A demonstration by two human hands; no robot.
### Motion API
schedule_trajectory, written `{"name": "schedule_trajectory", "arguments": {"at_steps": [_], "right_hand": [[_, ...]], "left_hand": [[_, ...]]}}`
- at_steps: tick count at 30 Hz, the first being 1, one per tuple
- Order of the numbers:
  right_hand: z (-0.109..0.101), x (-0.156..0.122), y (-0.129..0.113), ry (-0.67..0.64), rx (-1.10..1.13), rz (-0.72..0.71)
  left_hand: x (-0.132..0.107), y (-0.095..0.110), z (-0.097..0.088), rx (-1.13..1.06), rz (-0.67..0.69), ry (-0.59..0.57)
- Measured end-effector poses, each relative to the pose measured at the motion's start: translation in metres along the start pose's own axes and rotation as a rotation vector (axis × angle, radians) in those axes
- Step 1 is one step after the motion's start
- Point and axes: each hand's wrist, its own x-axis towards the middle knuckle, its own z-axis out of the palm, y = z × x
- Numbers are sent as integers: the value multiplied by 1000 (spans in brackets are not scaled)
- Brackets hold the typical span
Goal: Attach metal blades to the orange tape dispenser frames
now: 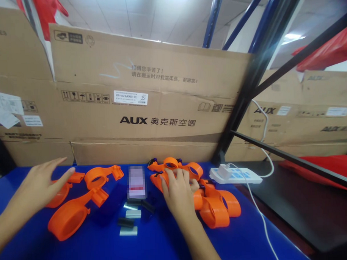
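My left hand (41,184) is raised at the left with its fingers stretched out and apart, holding nothing. It hovers over orange plastic ring-shaped parts with short handles, one ring part (67,221) in front and another ring part (98,177) behind. On the right, my right hand (178,190) reaches down into a pile of similar orange parts (213,208), fingers bent around an orange piece (156,180). Its fingertips are partly hidden among the parts. Between the hands lie a phone with a blurred screen (137,182), small black pieces (126,222) and small silvery pieces (128,231).
The blue table (155,248) backs onto a large cardboard sheet (161,96). A white power strip (234,175) with a plug and cable lies at the table's right edge. Dark metal rack posts (235,112) rise beside it, with a dark surface (301,201) beyond.
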Motion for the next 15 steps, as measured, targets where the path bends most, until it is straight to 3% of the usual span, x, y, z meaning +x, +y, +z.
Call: {"name": "schedule_trajectory", "arguments": {"at_steps": [2,5,7,11,15], "right_hand": [[-4,2,-1,-3,29,13],[-10,4,-2,9,64,44],[-14,5,-2,29,90,59],[-18,5,-3,89,167,81],[-23,3,-6,115,276,78]], "left_hand": [[-8,37,3,64,135,21],[-38,88,24,60,333,-242],[-63,110,46,98,383,-325],[-91,119,85,176,440,-396],[-87,109,104,249,425,-353]]}}
